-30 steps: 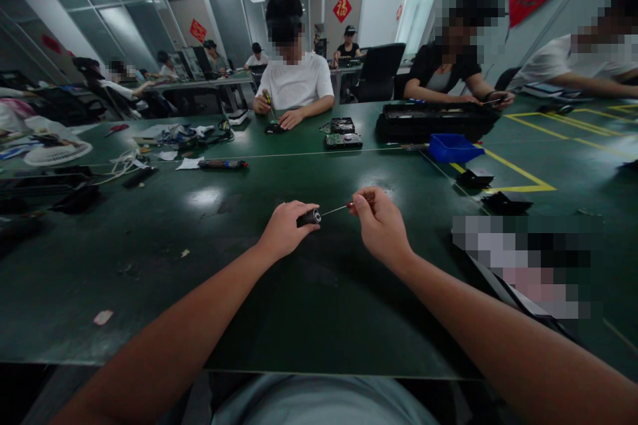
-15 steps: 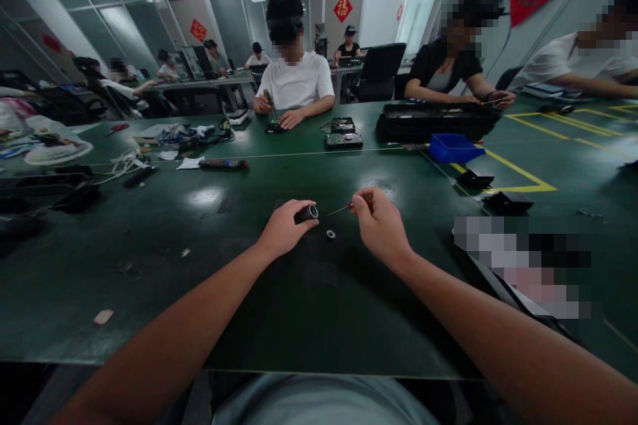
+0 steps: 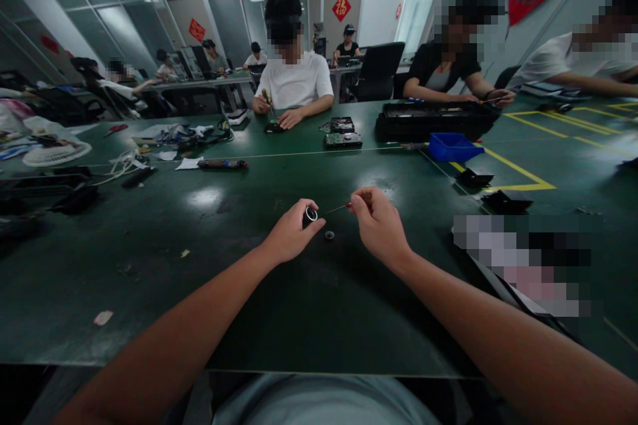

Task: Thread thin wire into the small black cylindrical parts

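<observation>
Head view: grips dark cylinder with left hand and screwdriver with right hand, right of cylinder, with small round part near cylinder.

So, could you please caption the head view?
Left hand holds a dark cylinder, right hand a screwdriver; a small round part lies on the green table.

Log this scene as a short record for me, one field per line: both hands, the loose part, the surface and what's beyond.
Left hand: holds a black hollow cylinder with a bright metal rim
Right hand: holds a thin metal-shafted screwdriver with a reddish handle
Screwdriver tip: points toward the cylinder, apart from its rim
Loose part: small round grey piece, lying near the left thumb
Surface: dark green tabletop
Beyond, to the right: blue plastic bin
Across: person in a white shirt
</observation>
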Tool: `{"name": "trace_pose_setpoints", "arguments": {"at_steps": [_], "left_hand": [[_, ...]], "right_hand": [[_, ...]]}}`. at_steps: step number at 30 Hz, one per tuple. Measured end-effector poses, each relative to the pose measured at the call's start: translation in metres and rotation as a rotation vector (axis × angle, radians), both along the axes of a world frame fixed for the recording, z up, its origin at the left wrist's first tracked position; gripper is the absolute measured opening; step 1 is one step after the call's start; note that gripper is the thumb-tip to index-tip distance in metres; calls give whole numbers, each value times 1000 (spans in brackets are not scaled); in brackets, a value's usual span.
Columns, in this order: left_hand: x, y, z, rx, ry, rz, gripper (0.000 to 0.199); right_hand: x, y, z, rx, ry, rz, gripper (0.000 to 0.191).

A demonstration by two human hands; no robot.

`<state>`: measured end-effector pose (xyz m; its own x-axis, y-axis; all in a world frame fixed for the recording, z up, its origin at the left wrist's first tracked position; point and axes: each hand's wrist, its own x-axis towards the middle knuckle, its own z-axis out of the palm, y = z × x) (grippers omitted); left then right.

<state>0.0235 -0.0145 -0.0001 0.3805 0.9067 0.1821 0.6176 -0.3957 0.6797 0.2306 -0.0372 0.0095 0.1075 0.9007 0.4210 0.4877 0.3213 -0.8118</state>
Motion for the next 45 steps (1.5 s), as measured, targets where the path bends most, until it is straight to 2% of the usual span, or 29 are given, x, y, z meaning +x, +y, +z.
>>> {"name": "trace_pose_setpoints", "arguments": {"at_steps": [5, 10, 14, 19, 25, 31, 35, 37, 40, 45], "left_hand": [[8, -4, 0, 50, 105, -133, 23], [15, -9, -6, 119, 249, -222, 31], [18, -9, -11, 171, 373, -235, 38], [17, -5, -10, 170, 376, -258, 23], [7, 0, -6, 160, 367, -208, 17], [9, -3, -5, 177, 419, -193, 34], [13, -6, -5, 171, 449, -177, 25], [12, -6, -5, 162, 405, -170, 22], [6, -1, -2, 97, 221, -140, 22], [-15, 14, 15, -2, -136, 83, 24]], "right_hand": [[-1, 0, 0, 11, -5, 1, 15], [-2, 0, 1, 16, -18, -5, 15], [-1, -1, 1, 22, -23, 0, 16], [-1, -1, 0, 13, -11, 5, 17], [-1, 0, 0, 14, -12, 14, 17], [-1, 0, -2, 19, -28, 9, 17], [-1, 1, -3, 16, -14, 13, 18], [-1, 1, -3, 16, -5, 17, 17], [-1, 1, -2, 15, -8, 14, 17], [0, 1, -2, 9, -3, 32, 17]]}}
